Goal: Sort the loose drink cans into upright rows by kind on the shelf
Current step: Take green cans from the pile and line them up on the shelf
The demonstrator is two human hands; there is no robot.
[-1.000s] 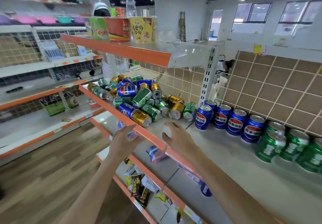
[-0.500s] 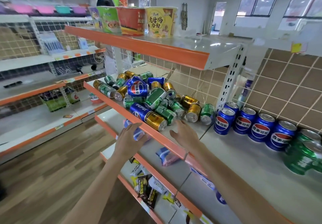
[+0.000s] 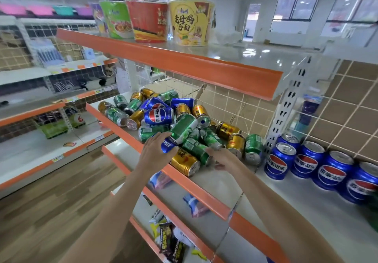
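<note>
**shelfguy:** Since there's only the head view to go on, here's what it gives. The left hand [image 3: 157, 152] has its fingers curled over a lying blue Pepsi can [image 3: 169, 144] at the front of the loose pile [image 3: 173, 123]; "PSI" is readable between the fingers. I'd guess it's grabbing that one because it sits right at the orange shelf edge [image 3: 196, 189], easiest to lift out.

**canfan:** And the other one?

**shelfguy:** The right hand [image 3: 223, 157] lies low on the shelf beside a green can [image 3: 196, 150], fingers fairly straight and touching it, not wrapped round anything as far as I can tell. Probably steadying the heap so nothing rolls off.

**canfan:** Is anything sorted yet?

**shelfguy:** Yeah, an upright row of blue Pepsi cans [image 3: 306, 164] stands to the right, past the white upright post, logo plus Chinese lettering facing out. So the blue one likely goes there. Gold cans [image 3: 185, 163] and green ones are mixed on their sides.

**canfan:** What's up top?

**shelfguy:** Noodle tubs [image 3: 191, 22]; the yellow one has big Chinese characters, and the rest is too blurry.
</note>
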